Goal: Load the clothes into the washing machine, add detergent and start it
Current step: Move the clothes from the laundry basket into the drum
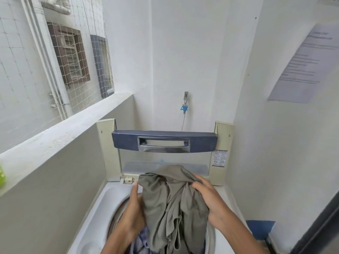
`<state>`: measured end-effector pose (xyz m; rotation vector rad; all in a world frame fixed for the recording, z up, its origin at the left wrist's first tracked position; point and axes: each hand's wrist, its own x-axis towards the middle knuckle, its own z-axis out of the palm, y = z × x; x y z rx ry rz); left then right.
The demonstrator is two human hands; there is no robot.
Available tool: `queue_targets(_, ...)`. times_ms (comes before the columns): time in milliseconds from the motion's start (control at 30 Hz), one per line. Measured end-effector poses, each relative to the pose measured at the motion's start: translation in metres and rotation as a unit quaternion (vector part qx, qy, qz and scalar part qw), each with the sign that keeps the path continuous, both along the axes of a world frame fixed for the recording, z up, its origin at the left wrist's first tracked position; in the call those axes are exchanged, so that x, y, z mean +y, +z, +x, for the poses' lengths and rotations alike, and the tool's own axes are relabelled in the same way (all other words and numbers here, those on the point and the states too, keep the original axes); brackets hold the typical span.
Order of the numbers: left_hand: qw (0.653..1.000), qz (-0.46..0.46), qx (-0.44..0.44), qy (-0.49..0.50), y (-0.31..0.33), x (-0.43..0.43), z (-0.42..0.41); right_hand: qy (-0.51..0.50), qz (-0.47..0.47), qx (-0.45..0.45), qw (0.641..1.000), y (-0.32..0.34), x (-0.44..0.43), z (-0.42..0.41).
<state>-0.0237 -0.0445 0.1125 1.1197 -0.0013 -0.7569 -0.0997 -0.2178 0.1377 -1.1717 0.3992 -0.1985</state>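
Note:
A grey-olive garment (170,204) hangs bunched over the open drum of a top-loading washing machine (95,213). My left hand (134,211) holds its left side, thumb up along the cloth, fingers hidden behind the fabric. At the upper right of the garment my right hand (207,197) grips a bunch of the cloth with curled fingers. Blue checked clothing (139,242) lies in the drum beneath. The machine's lid (165,142) stands raised at the back, dark blue with a chrome handle.
A grey ledge wall (55,136) runs along the left with a green object (2,177) on it at the frame edge. A tap with a blue hose fitting (185,107) sits on the back wall. A white wall closes the right side, with a blue item (260,230) low beside the machine.

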Motion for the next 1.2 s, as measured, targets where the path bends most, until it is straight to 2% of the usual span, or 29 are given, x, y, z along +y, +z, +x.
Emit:
queue_targets(33, 0.999, -0.03, 0.01, -0.028, -0.002, 0.003, -0.001, 0.001, 0.022, -0.002, 1.0, 0.0, -0.001, -0.002)
queue_targets(100, 0.998, -0.029, 0.017, -0.045, -0.003, 0.007, -0.005, 0.008, 0.069, 0.011, 0.998, -0.001, -0.002, -0.004)
queue_targets(267, 0.995, -0.066, 0.072, -0.014, -0.007, 0.012, -0.008, 0.0, 0.153, 0.047, 0.987, 0.0, -0.008, -0.006)
queue_targets(400, 0.989, -0.094, 0.113, 0.034, -0.005, 0.017, 0.002, -0.014, 0.119, 0.04, 0.992, 0.001, -0.02, -0.009)
queue_targets(467, 0.988, -0.108, 0.107, 0.017, -0.004, 0.021, 0.007, -0.013, 0.026, 0.032, 0.999, 0.005, -0.023, -0.013)
queue_targets(567, 0.992, -0.114, 0.05, -0.009, 0.007, 0.03, 0.012, -0.031, -0.177, 0.0, 0.984, 0.015, -0.029, -0.016)
queue_targets(633, 0.995, -0.1, -0.001, -0.016, 0.013, 0.035, 0.016, -0.043, -0.214, -0.028, 0.976, 0.025, -0.035, -0.017)
queue_targets(800, 0.986, -0.047, -0.155, -0.04, 0.019, 0.048, 0.03, -0.065, -0.17, -0.049, 0.982, 0.041, -0.051, -0.019)
queue_targets(900, 0.975, -0.028, -0.213, -0.049, 0.015, 0.053, 0.034, -0.07, -0.149, -0.07, 0.984, 0.045, -0.052, -0.018)
queue_targets(967, 0.963, 0.013, -0.27, -0.016, 0.015, 0.052, 0.034, -0.066, -0.131, -0.097, 0.984, 0.049, -0.051, -0.018)
queue_targets(1000, 0.949, 0.048, -0.31, 0.02, 0.017, 0.051, 0.034, -0.063, -0.118, -0.105, 0.985, 0.051, -0.049, -0.018)
queue_targets(1100, 0.878, 0.178, -0.423, 0.134, 0.019, 0.047, 0.038, -0.058, -0.08, -0.126, 0.987, 0.06, -0.049, -0.016)
queue_targets(1200, 0.847, 0.216, -0.444, 0.198, 0.02, 0.053, 0.041, -0.059, -0.06, -0.138, 0.987, 0.068, -0.051, -0.016)
